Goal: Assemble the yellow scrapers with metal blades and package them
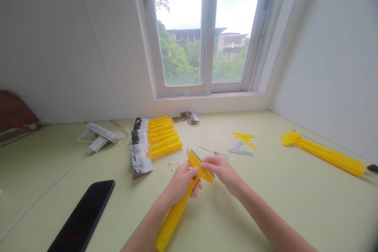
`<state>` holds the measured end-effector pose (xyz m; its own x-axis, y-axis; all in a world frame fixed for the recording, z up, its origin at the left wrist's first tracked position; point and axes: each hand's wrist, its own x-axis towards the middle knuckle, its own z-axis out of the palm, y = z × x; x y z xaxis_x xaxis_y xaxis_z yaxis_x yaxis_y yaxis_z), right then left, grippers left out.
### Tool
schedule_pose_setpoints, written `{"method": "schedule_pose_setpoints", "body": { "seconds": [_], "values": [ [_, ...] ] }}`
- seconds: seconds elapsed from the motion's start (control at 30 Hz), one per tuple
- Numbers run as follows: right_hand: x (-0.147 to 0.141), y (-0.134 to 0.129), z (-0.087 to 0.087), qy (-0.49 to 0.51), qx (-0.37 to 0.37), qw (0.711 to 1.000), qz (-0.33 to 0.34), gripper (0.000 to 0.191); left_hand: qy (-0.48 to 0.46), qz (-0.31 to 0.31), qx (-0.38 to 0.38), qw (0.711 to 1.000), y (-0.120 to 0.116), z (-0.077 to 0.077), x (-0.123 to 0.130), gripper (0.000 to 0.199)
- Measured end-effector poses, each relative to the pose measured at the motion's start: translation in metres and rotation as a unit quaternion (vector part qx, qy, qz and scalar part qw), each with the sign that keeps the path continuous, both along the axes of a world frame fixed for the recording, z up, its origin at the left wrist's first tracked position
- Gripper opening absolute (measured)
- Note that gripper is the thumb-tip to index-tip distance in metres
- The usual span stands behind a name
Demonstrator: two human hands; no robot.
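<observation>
A yellow scraper with a long handle (174, 220) slants up from the bottom edge, its wide head turned away from me. My left hand (180, 183) wraps round the neck, thumb on the head. A thin dark metal blade edge shows along the far side of the head, which has small holes. At the head's right part, my right hand (221, 168) pinches with thumb and fingertips; anything small between them is hidden. Several small screws or nuts (170, 166) lie just left of the head. Beyond my right hand rests a screwdriver (217, 153) with a clear and red handle.
Packaged yellow scrapers (165, 141) lie in a row at the back. Metal blades (242, 151) and yellow strips (245, 138) sit right of centre. Long yellow handles (327, 153) lie far right. A black phone (85, 212) and a power strip (102, 132) occupy the left.
</observation>
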<state>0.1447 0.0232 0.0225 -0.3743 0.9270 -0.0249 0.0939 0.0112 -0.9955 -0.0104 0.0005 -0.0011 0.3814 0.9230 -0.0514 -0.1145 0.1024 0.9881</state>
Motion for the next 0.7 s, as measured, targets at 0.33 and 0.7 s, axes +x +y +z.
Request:
{"method": "schedule_pose_setpoints", "body": {
  "seconds": [0.33, 0.7],
  "values": [
    [0.0058, 0.0068, 0.0018, 0.014, 0.054, 0.997, -0.056, 0.028, 0.026, -0.058, -0.009, 0.998, -0.0054, -0.0014, 0.003, 0.024],
    [0.0028, 0.0058, -0.0035, 0.019, 0.071, 0.997, -0.013, 0.022, 0.03, -0.067, -0.032, 0.997, -0.0091, -0.0015, 0.0089, 0.019]
  ]
}}
